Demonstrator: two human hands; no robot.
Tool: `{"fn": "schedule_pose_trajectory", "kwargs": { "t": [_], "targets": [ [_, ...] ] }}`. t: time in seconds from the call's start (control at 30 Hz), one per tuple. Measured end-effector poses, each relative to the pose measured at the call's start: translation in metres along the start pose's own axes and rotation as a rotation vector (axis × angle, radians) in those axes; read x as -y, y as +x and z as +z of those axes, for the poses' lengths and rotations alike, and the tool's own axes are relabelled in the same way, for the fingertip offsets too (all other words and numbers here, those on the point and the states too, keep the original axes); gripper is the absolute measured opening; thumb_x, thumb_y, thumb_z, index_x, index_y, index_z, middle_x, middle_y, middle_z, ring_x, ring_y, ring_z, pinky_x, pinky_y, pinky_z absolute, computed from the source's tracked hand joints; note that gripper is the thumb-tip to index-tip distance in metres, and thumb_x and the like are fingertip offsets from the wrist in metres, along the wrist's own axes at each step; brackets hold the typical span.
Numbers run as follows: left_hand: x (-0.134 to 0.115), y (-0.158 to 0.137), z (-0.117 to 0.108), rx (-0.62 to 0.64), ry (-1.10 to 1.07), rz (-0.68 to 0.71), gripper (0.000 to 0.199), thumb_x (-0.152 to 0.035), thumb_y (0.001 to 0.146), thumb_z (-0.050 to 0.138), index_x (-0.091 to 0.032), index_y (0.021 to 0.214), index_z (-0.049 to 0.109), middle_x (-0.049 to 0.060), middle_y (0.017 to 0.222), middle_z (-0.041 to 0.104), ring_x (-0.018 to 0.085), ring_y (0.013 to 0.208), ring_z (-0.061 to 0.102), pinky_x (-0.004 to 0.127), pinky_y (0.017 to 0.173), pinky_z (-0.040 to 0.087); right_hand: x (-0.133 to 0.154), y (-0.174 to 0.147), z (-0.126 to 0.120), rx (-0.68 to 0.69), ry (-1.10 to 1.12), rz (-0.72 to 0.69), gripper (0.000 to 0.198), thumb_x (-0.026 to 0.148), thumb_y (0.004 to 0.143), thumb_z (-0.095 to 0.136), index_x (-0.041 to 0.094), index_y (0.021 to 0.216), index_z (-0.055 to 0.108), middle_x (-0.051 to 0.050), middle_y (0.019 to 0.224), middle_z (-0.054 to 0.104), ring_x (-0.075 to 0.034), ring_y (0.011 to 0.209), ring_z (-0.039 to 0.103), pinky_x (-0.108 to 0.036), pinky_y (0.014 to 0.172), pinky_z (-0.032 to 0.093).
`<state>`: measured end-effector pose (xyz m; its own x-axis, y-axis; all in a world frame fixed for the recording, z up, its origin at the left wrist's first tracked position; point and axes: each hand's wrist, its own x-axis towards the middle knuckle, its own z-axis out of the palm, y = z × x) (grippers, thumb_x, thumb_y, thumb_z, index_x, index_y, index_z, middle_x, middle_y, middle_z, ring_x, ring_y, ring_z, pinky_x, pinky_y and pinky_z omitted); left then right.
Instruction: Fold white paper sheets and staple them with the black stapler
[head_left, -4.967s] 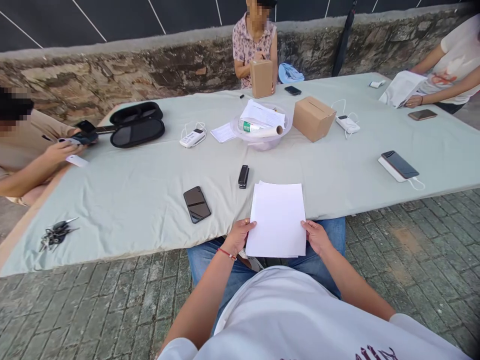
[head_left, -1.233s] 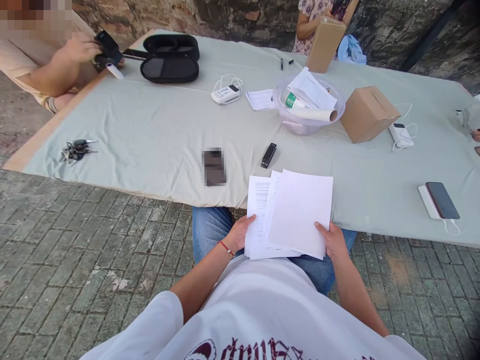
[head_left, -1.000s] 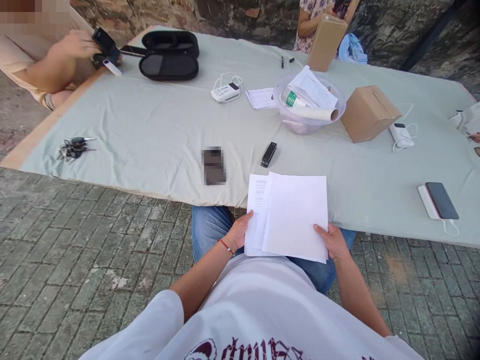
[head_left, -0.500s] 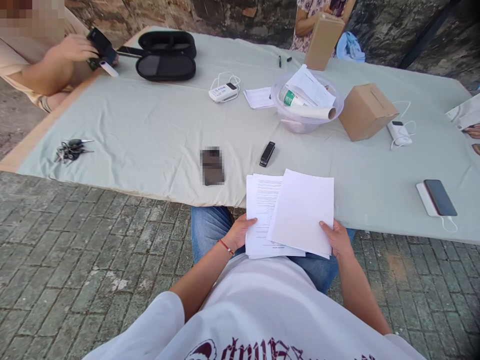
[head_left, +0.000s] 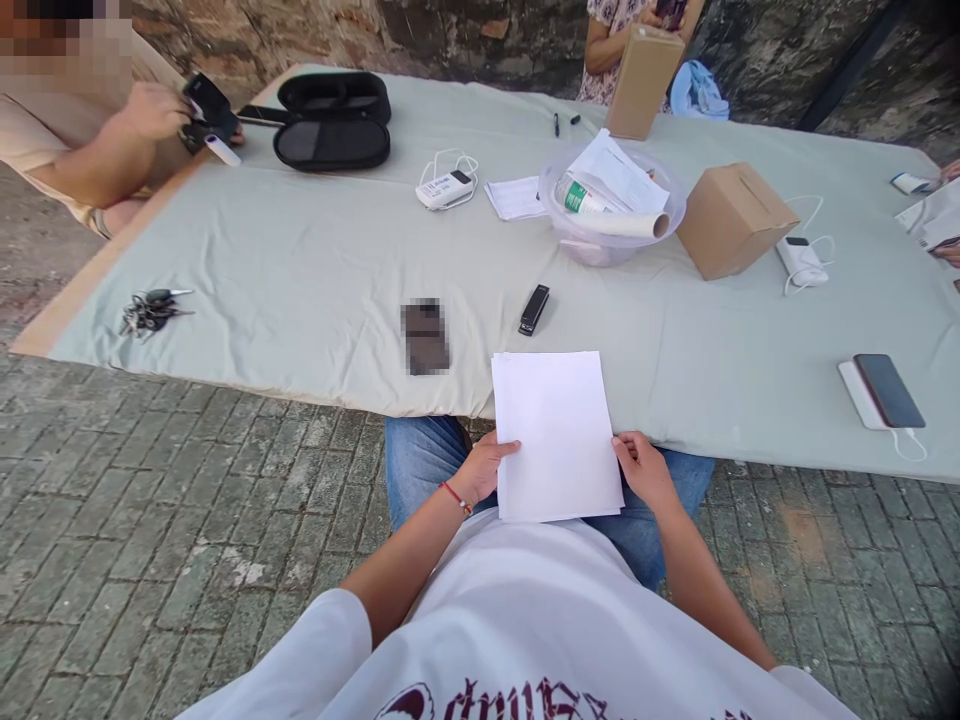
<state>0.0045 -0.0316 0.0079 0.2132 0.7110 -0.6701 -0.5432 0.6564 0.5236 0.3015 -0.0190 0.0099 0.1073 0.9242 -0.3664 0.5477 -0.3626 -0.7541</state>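
Note:
A stack of white paper sheets [head_left: 556, 430], blank side up, lies over my lap with its far part on the table edge. My left hand [head_left: 491, 466] grips the left edge, thumb on top and fingers hidden underneath. At the right edge, my right hand [head_left: 641, 468] is closed with thumb and fingertips pinching the sheets' side. Beyond the stack, a black stapler [head_left: 534, 310] rests on the cloth. To its left lies a dark blurred-out object [head_left: 426, 337].
The cloth-covered table [head_left: 315, 270] bears keys [head_left: 155, 312], a black case [head_left: 332, 145], a power bank [head_left: 445, 190], a plastic basin [head_left: 609, 248] with papers, a cardboard box [head_left: 731, 222], and a phone [head_left: 890, 390]. Other people's hands are at the far left, back and right edge.
The upper sheets on the right have shifted left over the printed sheets, so the stack is now nearly aligned and the print is covered. My right hand has moved left with them.

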Motion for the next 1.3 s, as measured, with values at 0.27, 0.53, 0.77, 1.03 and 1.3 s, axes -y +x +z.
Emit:
{"fn": "schedule_pose_trajectory", "kwargs": {
  "t": [0.27,0.53,0.77,1.03,1.3],
  "targets": [
    [-0.003,-0.003,0.002,0.015,0.027,-0.095,0.046,-0.016,0.063,0.081,-0.009,0.106,0.069,0.017,0.103,0.075,0.032,0.095,0.071,0.047,0.095,0.051,0.000,-0.013,0.024,0.445,0.715,0.301,0.047,0.051,0.076,0.077,0.018,0.109,0.069,-0.010,0.106,0.076,-0.026,0.093,0.072,-0.040,0.087,0.057],
    [-0.097,0.000,-0.016,-0.798,1.107,0.611,0.046,-0.043,0.089,0.056,-0.017,0.127,0.052,0.014,0.109,0.068,0.033,0.113,0.059,0.049,0.104,0.041,-0.002,-0.009,0.034,0.378,0.771,0.351,0.041,0.041,0.067,0.085,0.018,0.100,0.074,-0.010,0.103,0.077,-0.028,0.089,0.074,-0.042,0.087,0.059],
    [-0.189,0.074,-0.030,-1.111,1.426,0.460,0.084,-0.052,0.080,0.062,-0.009,0.146,0.031,0.030,0.135,0.047,0.044,0.129,0.042,0.059,0.100,0.039,-0.006,-0.011,0.025,0.341,0.757,0.321,0.042,0.041,0.068,0.085,0.018,0.100,0.074,-0.011,0.105,0.077,-0.030,0.093,0.074,-0.044,0.089,0.060],
    [-0.194,0.105,-0.029,-1.235,1.411,0.392,0.076,-0.035,0.076,0.065,-0.008,0.141,0.037,0.030,0.131,0.049,0.044,0.125,0.042,0.059,0.095,0.039,-0.020,-0.018,0.022,0.328,0.787,0.338,0.041,0.041,0.071,0.083,0.017,0.103,0.073,-0.011,0.108,0.076,-0.028,0.093,0.074,-0.041,0.089,0.059],
    [-0.194,0.106,-0.029,-1.264,1.422,0.394,0.075,-0.036,0.074,0.070,-0.007,0.137,0.040,0.031,0.130,0.049,0.043,0.124,0.044,0.055,0.096,0.039,-0.019,-0.018,0.015,0.310,0.768,0.328,0.040,0.042,0.071,0.082,0.018,0.103,0.073,-0.010,0.107,0.076,-0.029,0.094,0.074,-0.043,0.088,0.060]
  ]
}}
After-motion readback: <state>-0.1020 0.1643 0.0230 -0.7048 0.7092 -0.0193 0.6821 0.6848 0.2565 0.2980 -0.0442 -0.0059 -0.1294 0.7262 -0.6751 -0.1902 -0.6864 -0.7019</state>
